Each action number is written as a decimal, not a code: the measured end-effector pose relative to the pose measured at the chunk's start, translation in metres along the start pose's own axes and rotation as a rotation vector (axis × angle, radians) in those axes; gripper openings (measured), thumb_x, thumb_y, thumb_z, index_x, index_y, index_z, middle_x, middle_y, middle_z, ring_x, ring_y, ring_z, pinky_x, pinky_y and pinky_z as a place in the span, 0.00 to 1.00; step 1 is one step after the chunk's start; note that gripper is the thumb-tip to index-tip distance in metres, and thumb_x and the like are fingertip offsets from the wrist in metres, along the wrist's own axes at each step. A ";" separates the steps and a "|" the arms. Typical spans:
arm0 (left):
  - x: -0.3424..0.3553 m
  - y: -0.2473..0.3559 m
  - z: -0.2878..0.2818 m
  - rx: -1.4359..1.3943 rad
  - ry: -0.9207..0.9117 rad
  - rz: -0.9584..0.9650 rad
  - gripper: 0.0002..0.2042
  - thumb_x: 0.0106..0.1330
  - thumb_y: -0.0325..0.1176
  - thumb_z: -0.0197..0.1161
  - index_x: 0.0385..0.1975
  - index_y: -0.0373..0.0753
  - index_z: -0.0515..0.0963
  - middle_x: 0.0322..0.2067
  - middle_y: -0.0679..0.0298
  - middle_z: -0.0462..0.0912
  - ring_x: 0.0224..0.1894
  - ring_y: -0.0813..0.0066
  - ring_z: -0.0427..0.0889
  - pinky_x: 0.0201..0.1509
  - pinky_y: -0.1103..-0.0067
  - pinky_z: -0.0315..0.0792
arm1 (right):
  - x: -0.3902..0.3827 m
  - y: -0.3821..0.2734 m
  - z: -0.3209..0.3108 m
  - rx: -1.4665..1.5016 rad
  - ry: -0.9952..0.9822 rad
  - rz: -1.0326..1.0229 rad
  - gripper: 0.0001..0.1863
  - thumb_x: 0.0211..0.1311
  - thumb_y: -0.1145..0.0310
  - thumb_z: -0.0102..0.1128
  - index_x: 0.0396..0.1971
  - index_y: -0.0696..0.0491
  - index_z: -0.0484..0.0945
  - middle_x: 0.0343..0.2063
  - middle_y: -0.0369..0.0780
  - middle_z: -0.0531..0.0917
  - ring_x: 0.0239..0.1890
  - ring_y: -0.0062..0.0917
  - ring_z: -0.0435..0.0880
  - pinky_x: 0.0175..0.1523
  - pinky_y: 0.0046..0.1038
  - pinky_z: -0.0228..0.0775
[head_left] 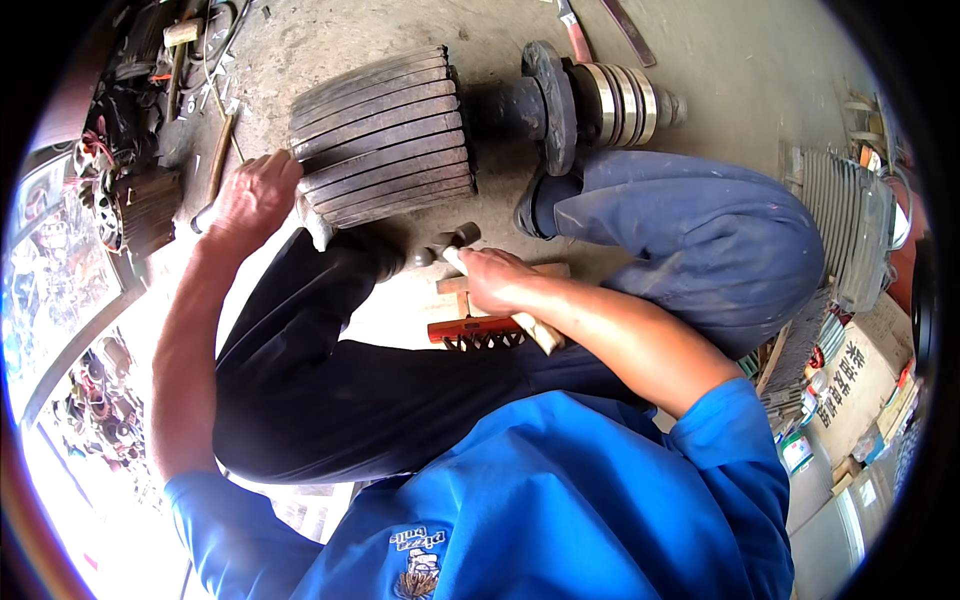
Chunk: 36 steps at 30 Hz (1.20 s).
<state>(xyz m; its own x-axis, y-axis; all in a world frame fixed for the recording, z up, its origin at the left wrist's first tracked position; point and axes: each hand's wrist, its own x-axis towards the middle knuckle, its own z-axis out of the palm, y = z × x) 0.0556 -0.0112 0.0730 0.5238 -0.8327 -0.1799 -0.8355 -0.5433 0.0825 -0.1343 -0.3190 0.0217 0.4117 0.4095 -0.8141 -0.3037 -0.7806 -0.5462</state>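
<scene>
A rotor (385, 140) with long slanted bars lies on the floor in front of me, its shaft pointing right past a dark flange (548, 108) and metal slip rings (615, 105). My left hand (255, 200) is closed at the rotor's left end, fingertips against its edge. A short dark rounded end sticks out on the hand's left; what the fingers grip is hidden. Between my knees, my right hand (495, 280) is wrapped around the pale wooden handle of a hammer (455, 240). The hammer's head is just below the rotor, apart from it.
A wooden stool-like piece with an orange-red edge (475, 328) sits under my right forearm. Another hammer (180, 40) lies among cables at upper left, near a wound coil part (140, 205). A ribbed grey motor housing (840, 225) and a cardboard box (860, 370) stand at right.
</scene>
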 end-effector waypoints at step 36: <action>-0.093 0.152 -0.130 -0.533 0.259 0.115 0.08 0.47 0.31 0.68 0.24 0.36 0.78 0.22 0.67 0.71 0.23 0.76 0.76 0.20 0.80 0.71 | 0.005 -0.093 -0.133 -1.145 0.657 -0.551 0.02 0.64 0.74 0.56 0.35 0.52 0.73 0.21 0.45 0.81 0.24 0.46 0.86 0.27 0.47 0.77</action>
<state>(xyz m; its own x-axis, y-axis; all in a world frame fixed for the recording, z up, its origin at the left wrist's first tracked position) -0.0980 -0.0303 0.2298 0.5141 -0.8521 0.0980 -0.7257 -0.3712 0.5792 0.0106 -0.3071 0.0946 0.6594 0.7379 -0.1437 0.7408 -0.6703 -0.0427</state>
